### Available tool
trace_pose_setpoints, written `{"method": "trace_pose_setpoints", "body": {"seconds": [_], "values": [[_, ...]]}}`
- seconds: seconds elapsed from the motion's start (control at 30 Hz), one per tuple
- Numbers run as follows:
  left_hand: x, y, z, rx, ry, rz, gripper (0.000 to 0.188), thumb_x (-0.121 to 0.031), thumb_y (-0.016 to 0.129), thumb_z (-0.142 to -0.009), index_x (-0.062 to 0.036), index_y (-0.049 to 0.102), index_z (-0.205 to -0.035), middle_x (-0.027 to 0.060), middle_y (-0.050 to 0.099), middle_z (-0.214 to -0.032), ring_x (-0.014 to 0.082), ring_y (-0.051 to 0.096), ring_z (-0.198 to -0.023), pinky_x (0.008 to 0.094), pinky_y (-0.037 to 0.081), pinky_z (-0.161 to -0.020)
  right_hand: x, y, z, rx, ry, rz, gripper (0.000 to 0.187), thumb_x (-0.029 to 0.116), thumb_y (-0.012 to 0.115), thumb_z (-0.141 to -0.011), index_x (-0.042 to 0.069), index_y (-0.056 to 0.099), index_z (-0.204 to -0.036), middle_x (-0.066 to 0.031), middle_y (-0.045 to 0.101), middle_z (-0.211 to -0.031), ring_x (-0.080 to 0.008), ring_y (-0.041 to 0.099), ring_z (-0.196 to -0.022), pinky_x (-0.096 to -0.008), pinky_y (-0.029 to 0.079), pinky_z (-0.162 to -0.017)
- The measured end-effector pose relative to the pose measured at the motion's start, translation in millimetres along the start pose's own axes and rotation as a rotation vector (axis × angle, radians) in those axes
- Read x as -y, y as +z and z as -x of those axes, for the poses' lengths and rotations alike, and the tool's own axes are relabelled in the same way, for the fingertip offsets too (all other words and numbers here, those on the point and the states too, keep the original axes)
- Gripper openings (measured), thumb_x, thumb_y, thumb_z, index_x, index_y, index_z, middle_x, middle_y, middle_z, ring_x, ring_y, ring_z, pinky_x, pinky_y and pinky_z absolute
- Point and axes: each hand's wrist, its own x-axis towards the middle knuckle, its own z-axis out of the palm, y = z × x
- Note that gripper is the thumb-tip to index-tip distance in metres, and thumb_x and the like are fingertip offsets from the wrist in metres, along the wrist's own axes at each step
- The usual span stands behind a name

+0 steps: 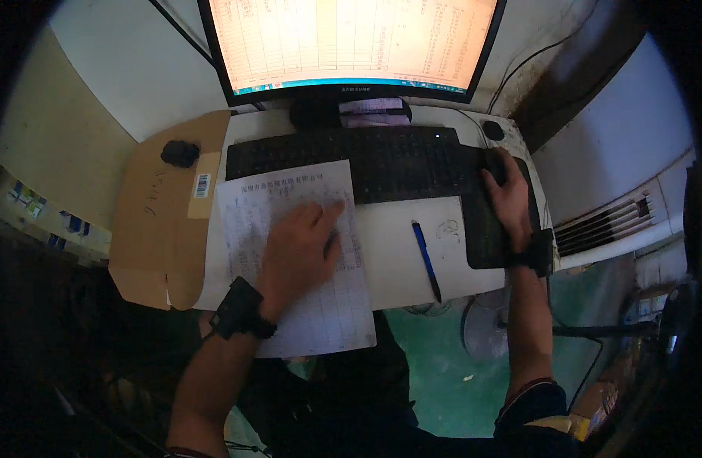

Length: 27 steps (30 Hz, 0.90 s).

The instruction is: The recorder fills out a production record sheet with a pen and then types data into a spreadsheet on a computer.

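At the far left of the white desk (397, 237) lies a flattened brown cardboard box (156, 221) with a small dark object (180, 153) resting on its upper part; it overhangs the desk edge. Just beside it, the printed sheet of paper (305, 252) lies flat on the desk, its top edge touching the black keyboard (351, 160) and its lower portion projecting past the near edge of the desk. My left hand (297, 256) rests palm down on the middle of this sheet, fingers spread and extended, the index fingertip pointing at a line near the upper right of the table printed on it; nothing is gripped. I judge the sheet to be light, thin and limp: it will slide easily on the smooth desk, so flat palm pressure holds it in place, and it is best lifted by the unsupported lower edge or a corner, not pinched at the centre, where it would crease. A blue pen (425, 259) lies loose on the desk between my two hands, well apart from both. Behind the keyboard stands the monitor (351, 46), showing a spreadsheet. At the right, my right hand (510, 200) lies on the dark mouse pad (488, 229), curled over the mouse (497, 164), which it mostly hides.
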Motion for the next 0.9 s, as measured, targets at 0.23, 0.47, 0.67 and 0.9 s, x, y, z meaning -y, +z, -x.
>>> {"method": "trace_pose_setpoints", "body": {"seconds": [0.23,0.47,0.67,0.9], "values": [[-3.8,-0.7,0.9,0.064,-0.059,0.038,0.055,-0.013,0.074,-0.088,-0.0072,0.064,-0.141,0.0153,0.067,-0.101,0.0361,0.067,-0.088,0.0484,0.056,-0.077,-4.4,-1.6,-4.1,0.01,-0.131,0.049,0.048,0.018,0.075,-0.096,0.008,0.063,-0.142,-0.0229,0.062,-0.147,-0.0412,0.061,-0.134,-0.0427,0.05,-0.113],[-6.5,-3.5,-1.9,0.042,-0.039,0.016,0.051,-0.01,0.075,-0.088,-0.0045,0.066,-0.138,0.0135,0.069,-0.098,0.0319,0.07,-0.083,0.0432,0.059,-0.072,-1.5,-2.0,-1.0,0.019,-0.105,0.038,0.046,0.019,0.074,-0.096,0.01,0.066,-0.14,-0.0224,0.06,-0.15,-0.0407,0.06,-0.137,-0.0429,0.05,-0.113],[-5.1,-3.1,-1.8,0.045,-0.022,-0.005,0.05,-0.012,0.075,-0.089,-0.0045,0.066,-0.138,0.0138,0.068,-0.097,0.0317,0.069,-0.083,0.0432,0.058,-0.073,-2.2,0.6,-0.2,0.016,-0.019,0.013,0.057,0.022,0.075,-0.096,0.004,0.059,-0.147,-0.0248,0.061,-0.149,-0.0407,0.06,-0.136,-0.0434,0.048,-0.115],[-4.9,-3.7,-0.1,0.034,-0.034,0.011,0.047,-0.012,0.074,-0.091,-0.0046,0.067,-0.137,0.0136,0.068,-0.096,0.0314,0.069,-0.083,0.043,0.058,-0.072,-2.6,3.6,-0.4,-0.007,-0.026,0.067,0.061,0.023,0.076,-0.096,0.002,0.056,-0.149,-0.0264,0.064,-0.144,-0.0421,0.063,-0.132,-0.0434,0.05,-0.112]]}}
